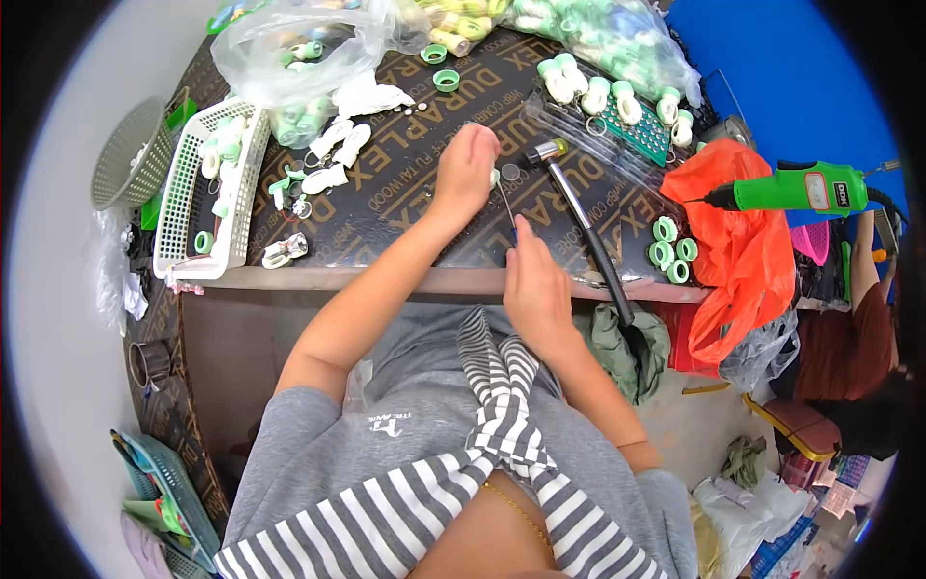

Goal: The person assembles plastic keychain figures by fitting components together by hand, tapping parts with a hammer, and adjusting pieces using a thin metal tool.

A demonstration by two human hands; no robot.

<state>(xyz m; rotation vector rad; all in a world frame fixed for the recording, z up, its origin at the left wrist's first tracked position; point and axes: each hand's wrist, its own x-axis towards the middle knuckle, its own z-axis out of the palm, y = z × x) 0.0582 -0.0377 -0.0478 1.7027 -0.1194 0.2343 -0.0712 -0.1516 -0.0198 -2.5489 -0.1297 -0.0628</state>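
Observation:
My left hand is over the middle of the dark printed board, its fingers closed round a small pale green part that is mostly hidden. My right hand, near the table's front edge, grips a thin screwdriver by its blue handle. The screwdriver's shaft points up and left toward the part in my left hand. A small round grey disc lies just beside the fingers. To the right lies a hammer with a black handle that reaches over the table edge.
A white basket with green and white parts stands left. Right are several green rings, a red plastic bag and a green power screwdriver. Clear bags of parts lie behind. Another person's arm shows far right.

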